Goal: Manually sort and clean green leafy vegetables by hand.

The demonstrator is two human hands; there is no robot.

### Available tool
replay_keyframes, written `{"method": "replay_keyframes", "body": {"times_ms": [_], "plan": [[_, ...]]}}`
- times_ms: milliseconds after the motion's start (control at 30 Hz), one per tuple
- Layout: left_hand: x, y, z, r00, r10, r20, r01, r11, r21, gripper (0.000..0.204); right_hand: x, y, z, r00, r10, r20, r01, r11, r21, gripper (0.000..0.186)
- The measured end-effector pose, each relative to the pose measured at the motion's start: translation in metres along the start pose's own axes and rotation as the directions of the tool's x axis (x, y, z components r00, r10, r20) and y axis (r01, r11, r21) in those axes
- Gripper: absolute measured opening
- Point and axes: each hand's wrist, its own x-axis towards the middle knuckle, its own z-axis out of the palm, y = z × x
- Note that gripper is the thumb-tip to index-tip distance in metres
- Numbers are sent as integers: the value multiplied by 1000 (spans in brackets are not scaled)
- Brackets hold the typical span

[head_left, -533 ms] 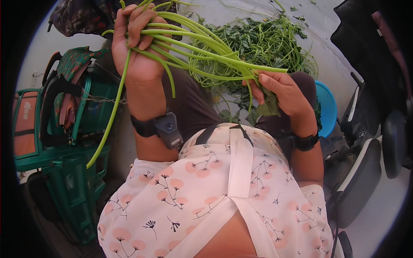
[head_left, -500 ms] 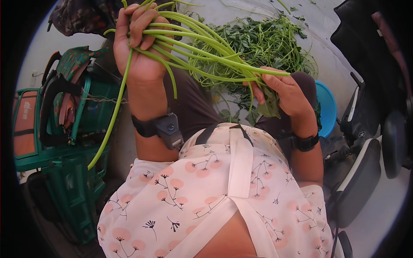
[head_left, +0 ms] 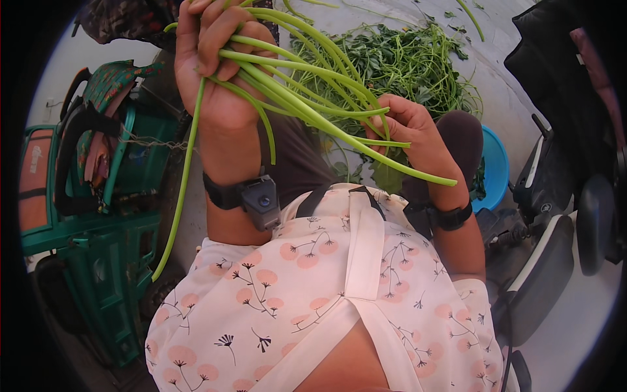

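the left hand (head_left: 219, 81) is raised on the far left side, near the upper edge, with its fingers bent firmly around a loose bundle of long, smooth, bright green plant stems (head_left: 287, 99). the right hand (head_left: 421, 134) is lower and nearer; its thumb and fingers are brought together in a pinch at the right part of this bundle, but i cannot tell exactly how many stems they grip.

the stems are stretched between the two hands, above the knees. they are slender, slightly curved and mostly without leaves, and they spread apart in the middle. one thick stem passes below the right fingers, and its cut end points to the near right. another long stem hangs from the left palm toward the near left. a dark green leaf (head_left: 388, 173) hangs just under the right fingers.

on the far side, a heap of tangled green stems and leaves (head_left: 398, 65) lies on the pale grey floor (head_left: 486, 72). to its right stands a round, bright blue plastic basin (head_left: 498, 170).
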Motion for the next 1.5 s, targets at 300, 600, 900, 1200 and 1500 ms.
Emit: {"method": "replay_keyframes", "body": {"times_ms": [300,600,900,1200,1500], "plan": [[0,-4,3,1000,5,4,-5,1000,10,25,-3,0,3,980,-149,-135,143,988,-49,24],[2,-6,3,999,-34,18,34,999,-3,24,-4,-3,0,903,-245,-352,254,967,-21,26],[4,-15,5,998,60,-26,-60,998,-15,22,-11,1,-9,940,-180,-290,175,984,-44,20],[3,-12,-2,1000,3,18,-4,999,53,21,-12,1,-8,926,-206,-315,186,978,-95,17],[4,-20,-2,996,55,-69,-52,997,49,21,-18,5,-14,915,-128,-383,83,988,-133,12]]}}
